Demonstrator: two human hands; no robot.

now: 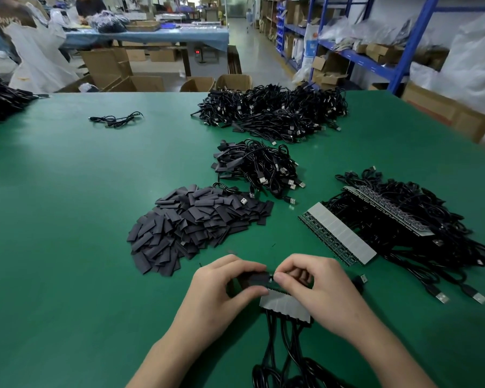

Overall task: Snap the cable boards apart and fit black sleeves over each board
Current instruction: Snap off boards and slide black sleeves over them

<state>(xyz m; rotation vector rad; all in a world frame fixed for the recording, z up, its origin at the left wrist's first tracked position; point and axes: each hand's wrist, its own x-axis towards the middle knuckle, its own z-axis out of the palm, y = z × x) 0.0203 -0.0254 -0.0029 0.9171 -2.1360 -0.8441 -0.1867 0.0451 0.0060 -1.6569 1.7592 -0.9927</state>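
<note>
your left hand [224, 287] pinches a black sleeve [255, 279] between thumb and fingers, low and near the middle of the green table [81, 191]. your right hand [308, 281] is closed at the sleeve's right end, thumb and forefinger meeting there; what they grip is too small to tell, though a bit of board edge shows between the two hands. just below your hands lies a short strip of boards [284, 305], grey face up, with black cables [280, 348] running from its lower edge toward you. the right hand covers part of that strip.

up and to the left of your hands sits a heap of loose sleeves [196, 225], flat and dark grey, spread over the table. beyond it is a pile of finished cables [259, 166], sleeves on one end and plugs on the other, and farther back a bigger tangle of cables [275, 110]. to your right, a long unbroken strip of boards [338, 233] lies tilted on the table, and behind it more strips rest on a heap of cables [420, 219]. one lone cable [116, 119] lies far off to the left.
</note>
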